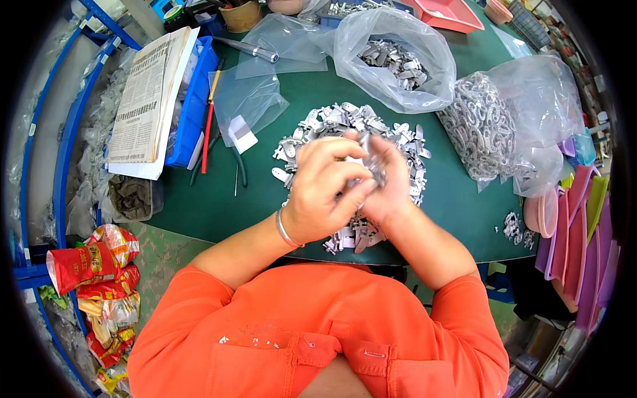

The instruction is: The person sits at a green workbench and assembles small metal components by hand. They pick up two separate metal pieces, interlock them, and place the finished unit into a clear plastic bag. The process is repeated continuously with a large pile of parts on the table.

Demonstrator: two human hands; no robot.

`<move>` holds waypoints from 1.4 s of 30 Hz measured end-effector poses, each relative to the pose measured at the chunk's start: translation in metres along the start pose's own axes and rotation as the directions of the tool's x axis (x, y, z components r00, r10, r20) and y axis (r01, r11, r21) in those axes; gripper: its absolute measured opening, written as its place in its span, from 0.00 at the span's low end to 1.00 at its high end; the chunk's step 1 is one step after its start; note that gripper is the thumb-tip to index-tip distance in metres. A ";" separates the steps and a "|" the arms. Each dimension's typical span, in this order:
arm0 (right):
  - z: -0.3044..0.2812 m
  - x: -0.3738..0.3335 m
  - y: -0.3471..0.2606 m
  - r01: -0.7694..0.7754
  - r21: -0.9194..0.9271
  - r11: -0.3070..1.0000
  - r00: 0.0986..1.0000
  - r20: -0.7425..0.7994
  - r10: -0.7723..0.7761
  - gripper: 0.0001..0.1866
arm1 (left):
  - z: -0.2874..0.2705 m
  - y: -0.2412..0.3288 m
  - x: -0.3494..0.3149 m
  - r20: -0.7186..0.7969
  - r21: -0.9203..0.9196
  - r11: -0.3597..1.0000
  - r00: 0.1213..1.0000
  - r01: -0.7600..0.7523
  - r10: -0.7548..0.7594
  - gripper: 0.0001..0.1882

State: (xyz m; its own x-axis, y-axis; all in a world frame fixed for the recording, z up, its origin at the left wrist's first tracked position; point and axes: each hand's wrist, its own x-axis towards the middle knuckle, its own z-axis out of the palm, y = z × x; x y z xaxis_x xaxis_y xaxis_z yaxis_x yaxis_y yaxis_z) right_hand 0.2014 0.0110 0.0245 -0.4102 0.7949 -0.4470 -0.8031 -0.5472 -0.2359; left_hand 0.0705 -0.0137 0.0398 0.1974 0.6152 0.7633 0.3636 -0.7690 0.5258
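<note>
A pile of small flat silver metal pieces (345, 118) lies spread on the green table in front of me. Above it my two hands come together. My right hand (390, 182) is cupped round several metal pieces (375, 166), which are blurred by motion. Facing it, my left hand (323, 186) has its fingers curled and its thumb against the same pieces; its grip is partly hidden. A bracelet (284, 229) circles my left wrist.
Behind the pile stands an open clear bag of metal pieces (398, 66). To its right lies a bag of metal links (479, 126). A blue bin (199, 109) with newspaper (142, 109), a red stick (207, 132) and pliers (239, 166) are on the left. Coloured trays (576, 219) stand at right.
</note>
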 end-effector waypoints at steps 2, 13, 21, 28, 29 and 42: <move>0.006 0.011 -0.043 -0.006 -0.036 0.999 0.977 0.213 0.014 0.17 | -0.006 -0.001 -0.006 -0.052 -0.019 0.990 0.989 0.137 -0.137 0.07; 0.032 0.060 -0.139 0.423 -0.721 -0.549 0.647 0.664 -0.374 0.14 | -0.028 -0.023 -0.039 0.128 0.169 0.923 0.921 0.347 -0.369 0.12; -0.026 -0.003 -0.036 0.350 -0.418 -0.838 0.774 0.634 0.007 0.13 | -0.012 -0.048 -0.047 0.270 0.397 0.879 0.882 0.264 -0.387 0.18; -0.037 -0.012 -0.054 0.308 -0.940 -0.149 0.927 0.332 -0.176 0.12 | -0.014 -0.050 -0.049 0.210 0.268 0.931 0.928 0.247 -0.307 0.08; -0.040 -0.016 -0.055 0.323 -0.936 -0.141 0.925 0.344 -0.161 0.11 | -0.015 -0.048 -0.049 0.163 0.222 0.946 0.947 0.236 -0.275 0.06; -0.025 -0.040 -0.073 0.315 -0.841 -0.439 0.945 0.323 0.059 0.03 | -0.013 -0.015 -0.053 0.357 -0.479 0.380 0.571 0.791 -0.739 0.05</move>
State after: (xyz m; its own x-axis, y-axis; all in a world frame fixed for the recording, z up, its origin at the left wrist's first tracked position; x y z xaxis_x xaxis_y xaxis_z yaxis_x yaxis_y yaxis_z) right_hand 0.2873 0.0131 0.0383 -0.5747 0.8030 -0.1578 0.5870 0.2701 -0.7632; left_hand 0.0426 -0.0369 -0.0037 0.1694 0.9817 -0.0865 -0.1418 0.1111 0.9836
